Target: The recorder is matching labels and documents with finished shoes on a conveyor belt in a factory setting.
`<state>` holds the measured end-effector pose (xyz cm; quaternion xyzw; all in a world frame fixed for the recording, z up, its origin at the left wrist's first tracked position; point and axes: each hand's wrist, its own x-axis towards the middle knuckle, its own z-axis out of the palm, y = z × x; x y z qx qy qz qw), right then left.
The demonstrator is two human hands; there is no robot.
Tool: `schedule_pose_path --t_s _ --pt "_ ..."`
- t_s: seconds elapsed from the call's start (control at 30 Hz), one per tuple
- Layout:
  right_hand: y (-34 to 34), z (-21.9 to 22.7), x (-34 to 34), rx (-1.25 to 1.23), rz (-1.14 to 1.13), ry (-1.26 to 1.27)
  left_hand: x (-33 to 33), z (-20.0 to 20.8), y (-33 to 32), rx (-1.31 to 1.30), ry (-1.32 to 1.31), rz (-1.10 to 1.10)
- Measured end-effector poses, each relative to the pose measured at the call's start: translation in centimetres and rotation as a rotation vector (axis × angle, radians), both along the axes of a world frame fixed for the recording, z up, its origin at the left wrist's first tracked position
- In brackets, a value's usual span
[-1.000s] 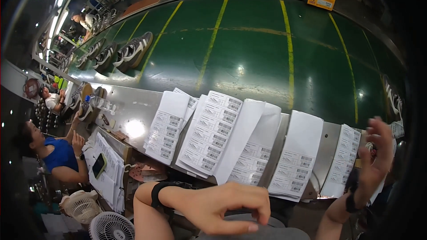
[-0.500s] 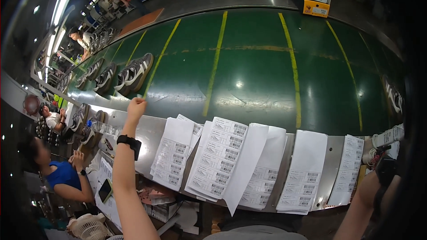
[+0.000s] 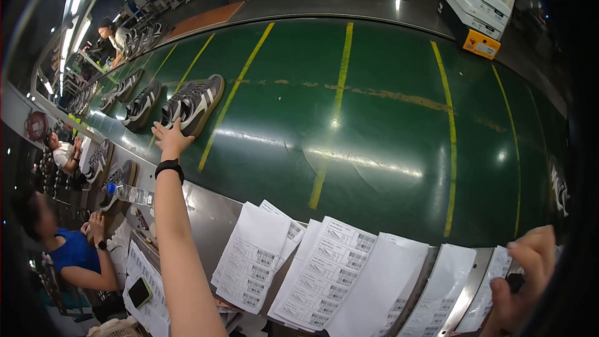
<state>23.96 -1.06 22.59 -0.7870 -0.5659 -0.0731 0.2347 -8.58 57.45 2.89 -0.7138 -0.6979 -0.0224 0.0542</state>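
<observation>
My left hand (image 3: 173, 140), with a black band on its wrist, reaches over the green belt (image 3: 281, 131), fingers spread. Its fingertips are at the heel end of the nearest pair of dark grey shoes (image 3: 201, 105) with white stripes and gum-coloured soles; whether they touch is unclear. At the right edge, my right hand (image 3: 533, 262) is curled, thumb apart from the fingers, around a small dark object (image 3: 515, 282) that I cannot make out. Below that hand lies a narrow printed label sheet (image 3: 483, 306). More label sheets (image 3: 327, 271) lie along the metal ledge (image 3: 206, 212).
More shoes (image 3: 143, 105) stand farther left on the belt. White boxes (image 3: 477, 3) and an orange box (image 3: 482, 43) are stacked beyond its far edge. A clear bottle (image 3: 134, 195), a phone (image 3: 140, 292) and a seated person in blue (image 3: 81, 256) are at the left.
My left hand has opened from a closed grip and moved left to the nearest shoes. My right hand's fingers have come into sight. The whole view has shifted and tilted.
</observation>
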Motion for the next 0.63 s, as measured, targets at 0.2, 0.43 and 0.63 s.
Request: schedule_pose_path --t_s 0.2,0.43,0.63 --pt "0.5 -11.5 2.6 -0.941 0.310 0.523 1.9 -1.9 5.1 -0.203 0.047 0.136" --pt "4.3 -18.0 -0.3 -0.861 0.864 1.193 -3.7 -0.3 9.4 -0.225 -0.161 -0.087" --pt "5.0 -19.5 -5.8 -0.385 0.931 0.603 1.6 -2.5 7.0 -0.353 -0.480 -0.204"
